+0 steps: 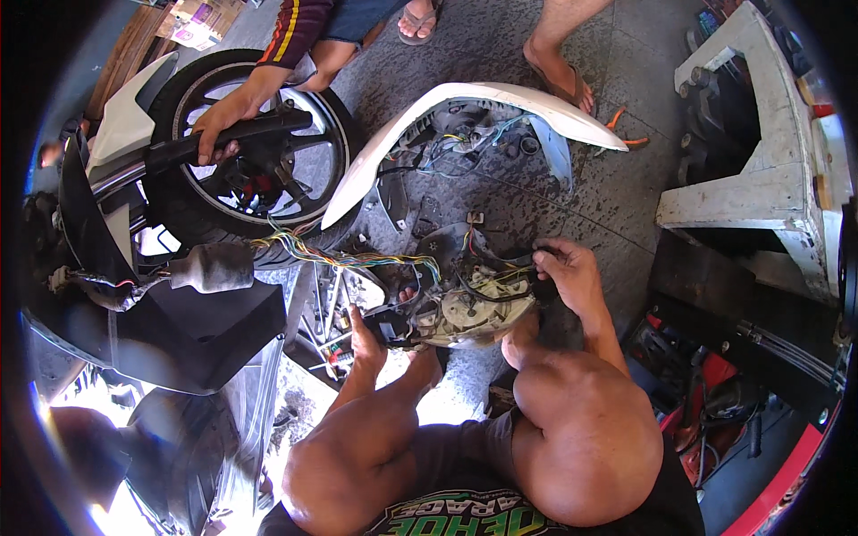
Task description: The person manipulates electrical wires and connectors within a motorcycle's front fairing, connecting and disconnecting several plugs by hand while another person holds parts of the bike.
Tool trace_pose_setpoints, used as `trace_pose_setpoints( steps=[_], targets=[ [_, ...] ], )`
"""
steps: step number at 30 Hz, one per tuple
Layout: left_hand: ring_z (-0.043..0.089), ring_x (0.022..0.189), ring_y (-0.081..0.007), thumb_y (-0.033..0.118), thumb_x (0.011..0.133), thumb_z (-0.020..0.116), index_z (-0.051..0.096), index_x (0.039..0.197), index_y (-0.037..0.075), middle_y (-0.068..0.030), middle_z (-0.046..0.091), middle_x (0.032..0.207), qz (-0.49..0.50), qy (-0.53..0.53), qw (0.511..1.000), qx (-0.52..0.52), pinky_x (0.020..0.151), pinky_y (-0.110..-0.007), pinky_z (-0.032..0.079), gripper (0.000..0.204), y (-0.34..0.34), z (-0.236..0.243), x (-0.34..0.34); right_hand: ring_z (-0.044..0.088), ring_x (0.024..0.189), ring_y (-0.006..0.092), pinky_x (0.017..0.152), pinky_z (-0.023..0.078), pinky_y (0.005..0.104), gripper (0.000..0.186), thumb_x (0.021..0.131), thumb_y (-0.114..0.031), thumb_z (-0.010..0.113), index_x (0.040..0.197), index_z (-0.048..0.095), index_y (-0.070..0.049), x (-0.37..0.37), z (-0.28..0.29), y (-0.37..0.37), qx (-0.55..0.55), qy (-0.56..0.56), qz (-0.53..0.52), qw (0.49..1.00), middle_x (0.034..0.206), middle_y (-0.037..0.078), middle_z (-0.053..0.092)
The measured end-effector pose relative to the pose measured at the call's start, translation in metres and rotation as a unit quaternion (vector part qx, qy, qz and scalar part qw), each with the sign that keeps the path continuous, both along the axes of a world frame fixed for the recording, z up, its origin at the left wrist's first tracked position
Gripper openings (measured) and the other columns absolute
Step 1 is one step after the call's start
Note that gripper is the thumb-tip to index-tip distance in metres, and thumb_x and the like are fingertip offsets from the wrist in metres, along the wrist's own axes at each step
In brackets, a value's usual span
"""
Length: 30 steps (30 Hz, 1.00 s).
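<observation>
Between my knees sits a motorcycle instrument cluster (474,308), its cream-coloured back facing up and black wires crossing it. My left hand (365,338) grips its dark left edge, with fingertips showing past the rim. At the far right corner my right hand (569,271) is closed in a pinch; a dark edge or wire is at its fingertips, too small to tell which. A bundle of multicoloured wires (344,259) runs from the cluster leftward toward the motorcycle. Just beyond lies a white curved fairing (447,103) with loose wiring inside its arch.
Another person's hand (219,121) holds the black front fork beside the wheel (335,116) at the far left. Screwdrivers and other tools (326,313) lie left of my left hand. A worn white stand (760,192) is at the right. Sandalled feet (563,76) stand beyond the fairing.
</observation>
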State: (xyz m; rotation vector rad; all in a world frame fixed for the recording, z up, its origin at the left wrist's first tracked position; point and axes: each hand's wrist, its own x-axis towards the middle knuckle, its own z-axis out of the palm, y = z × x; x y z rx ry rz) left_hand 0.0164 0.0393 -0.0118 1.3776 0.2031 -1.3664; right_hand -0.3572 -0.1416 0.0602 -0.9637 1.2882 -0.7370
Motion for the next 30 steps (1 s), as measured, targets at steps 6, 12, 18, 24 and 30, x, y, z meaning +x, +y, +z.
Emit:
trace_pose_setpoints(
  steps=[6,12,18,24,30],
  targets=[
    [0.065,0.107,-0.0327,0.072,0.094,0.041,0.052,0.131,0.0,-0.0172,0.067,0.117,-0.018,-0.008,1.0,-0.008,0.098,-0.044,0.05,0.082,0.0,0.002,-0.001,0.063,0.073,0.0096,0.064,0.054,0.025,0.025,0.095,-0.01,0.065,0.113,0.067,0.007,0.001,0.0,-0.001,-0.003,-0.002,0.007,1.0,0.087,0.006,0.068],
    [0.065,0.107,-0.0327,0.071,0.096,0.038,0.051,0.132,-0.002,-0.017,0.066,0.119,0.019,0.011,1.0,0.008,0.098,-0.044,0.05,0.082,0.006,-0.017,0.009,0.061,0.069,0.0086,0.06,0.052,0.0242,0.022,0.097,-0.013,0.061,0.106,0.069,0.005,0.001,0.003,-0.004,0.007,0.012,0.01,1.0,0.082,0.005,0.068],
    [0.061,0.115,-0.033,0.073,0.095,0.038,0.046,0.139,-0.001,-0.018,0.063,0.127,0.002,-0.005,1.0,0.015,0.102,-0.045,0.047,0.086,-0.001,-0.007,0.0,0.06,0.063,0.0076,0.057,0.051,0.0236,0.021,0.097,-0.015,0.063,0.099,0.07,0.004,0.001,0.013,-0.005,0.024,0.07,0.017,0.997,0.075,0.003,0.066],
    [0.06,0.117,-0.033,0.076,0.093,0.04,0.045,0.14,-0.001,-0.0174,0.061,0.13,-0.009,-0.015,1.0,0.012,0.104,-0.045,0.045,0.09,0.01,-0.021,0.011,0.059,0.061,0.0074,0.056,0.05,0.0234,0.022,0.098,-0.017,0.062,0.098,0.07,0.004,0.004,0.009,-0.003,0.013,0.056,0.018,0.998,0.075,0.003,0.066],
    [0.061,0.113,-0.0317,0.074,0.094,0.04,0.052,0.133,0.0,-0.016,0.064,0.124,-0.026,0.006,1.0,-0.003,0.101,-0.044,0.047,0.084,0.012,-0.02,0.016,0.059,0.063,0.0077,0.057,0.051,0.0237,0.021,0.099,-0.016,0.061,0.098,0.069,0.003,0.002,0.008,-0.004,0.011,0.053,0.002,0.999,0.078,0.003,0.066]
  ],
)
